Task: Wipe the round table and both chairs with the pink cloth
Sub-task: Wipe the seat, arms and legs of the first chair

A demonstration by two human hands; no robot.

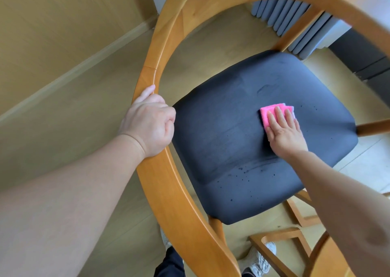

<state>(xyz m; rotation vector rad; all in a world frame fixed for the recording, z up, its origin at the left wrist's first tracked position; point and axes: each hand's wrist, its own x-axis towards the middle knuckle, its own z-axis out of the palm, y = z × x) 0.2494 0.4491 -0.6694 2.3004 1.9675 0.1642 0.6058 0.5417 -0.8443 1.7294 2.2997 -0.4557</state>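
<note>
Cloth (272, 113) on seat (232, 150) — radiator (295, 21) behind chair (168, 65).

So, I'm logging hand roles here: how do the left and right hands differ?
The left hand has its fingers curled round the chair's wooden armrest rail; the right hand lies flat with straight fingers on the pink cloth. The left is at the frame's edge, the right out on the dark seat cushion. Both touch the same chair.
</note>
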